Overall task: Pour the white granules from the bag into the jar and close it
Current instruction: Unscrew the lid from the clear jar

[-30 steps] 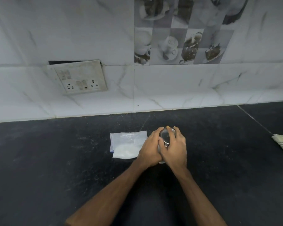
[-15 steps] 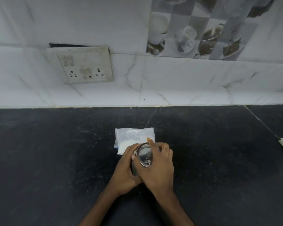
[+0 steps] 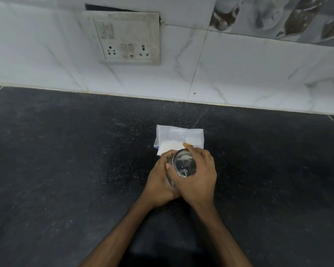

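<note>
A small clear glass jar with a shiny metal lid [image 3: 184,163] stands on the black counter [image 3: 66,170], held between both hands. My left hand [image 3: 159,182] wraps the jar's body from the left. My right hand [image 3: 198,178] curls over the lid's rim from the right, its forefinger stretched past the far edge. Just behind the jar lies a clear plastic bag [image 3: 178,138] flat on the counter, with white granules gathered in its near left corner. Most of the jar's body is hidden by my fingers.
A white marble-tiled wall [image 3: 239,74] rises behind the counter, with a worn switch and socket plate [image 3: 127,39] at upper left. Decorative picture tiles [image 3: 278,16] show at upper right. Dark counter surface spreads to both sides of my hands.
The jar and both hands have come nearer to me, in front of the bag instead of to its right. The camera has tipped down and moved closer; the cloth at right has left the view.
</note>
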`<control>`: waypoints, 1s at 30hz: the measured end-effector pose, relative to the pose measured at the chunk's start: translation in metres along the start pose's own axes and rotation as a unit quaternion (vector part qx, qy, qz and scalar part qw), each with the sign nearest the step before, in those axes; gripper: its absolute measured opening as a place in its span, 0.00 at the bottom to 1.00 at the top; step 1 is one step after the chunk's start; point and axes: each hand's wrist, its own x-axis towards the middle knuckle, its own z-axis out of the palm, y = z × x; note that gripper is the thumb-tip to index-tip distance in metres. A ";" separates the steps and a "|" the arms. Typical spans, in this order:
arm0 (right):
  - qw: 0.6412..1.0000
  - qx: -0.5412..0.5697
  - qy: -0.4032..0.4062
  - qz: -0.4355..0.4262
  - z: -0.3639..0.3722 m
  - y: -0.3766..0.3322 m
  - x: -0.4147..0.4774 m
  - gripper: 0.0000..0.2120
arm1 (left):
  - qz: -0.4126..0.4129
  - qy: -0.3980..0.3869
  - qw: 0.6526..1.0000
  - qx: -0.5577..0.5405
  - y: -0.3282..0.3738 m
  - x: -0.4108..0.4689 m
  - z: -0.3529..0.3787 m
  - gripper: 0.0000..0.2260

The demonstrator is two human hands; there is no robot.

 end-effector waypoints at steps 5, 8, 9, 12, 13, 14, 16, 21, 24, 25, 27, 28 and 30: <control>0.992 0.087 -0.093 -0.018 -0.012 0.012 0.011 0.35 | -0.004 -0.017 1.000 0.000 0.002 0.002 -0.005 0.43; 0.959 0.130 -0.252 -0.020 -0.029 0.015 0.026 0.45 | -0.018 -0.042 0.999 -0.005 0.003 0.004 -0.011 0.44; 0.954 0.087 -0.284 -0.031 -0.036 0.012 0.031 0.50 | -0.018 -0.048 0.999 -0.007 0.004 0.004 -0.012 0.44; 0.954 -0.120 -0.266 -0.069 -0.060 -0.004 0.039 0.55 | -0.023 -0.058 0.998 -0.018 0.006 0.005 -0.014 0.43; 0.952 -0.177 -0.243 -0.058 -0.066 -0.014 0.038 0.53 | -0.026 -0.059 0.998 -0.024 0.006 0.004 -0.014 0.43; 0.946 -0.225 -0.230 -0.042 -0.069 -0.024 0.037 0.50 | -0.026 -0.058 0.998 -0.026 0.006 0.004 -0.013 0.43; 0.928 -0.277 -0.247 -0.034 -0.064 -0.038 0.030 0.41 | -0.020 -0.055 0.998 -0.034 0.007 0.002 -0.011 0.44; 0.896 -0.165 -0.408 -0.050 -0.068 -0.029 0.042 0.33 | -0.017 -0.050 0.998 -0.045 0.004 0.002 -0.008 0.45; 0.937 -0.110 -0.329 -0.045 -0.064 -0.021 0.039 0.40 | -0.027 -0.044 0.998 -0.044 0.005 0.001 -0.009 0.45; 0.948 -0.089 -0.300 -0.054 -0.059 -0.021 0.036 0.37 | -0.027 -0.042 0.998 -0.043 0.005 0.002 -0.009 0.44; 0.946 -0.038 -0.316 -0.056 -0.055 -0.016 0.033 0.30 | -0.027 -0.042 0.998 -0.046 0.005 0.003 -0.008 0.43; 0.936 -0.026 -0.347 -0.059 -0.057 -0.013 0.035 0.30 | -0.028 -0.040 0.998 -0.047 0.005 0.003 -0.008 0.43; 0.919 -0.038 -0.390 -0.052 -0.061 -0.006 0.041 0.38 | -0.028 -0.039 0.998 -0.043 0.003 0.003 -0.008 0.44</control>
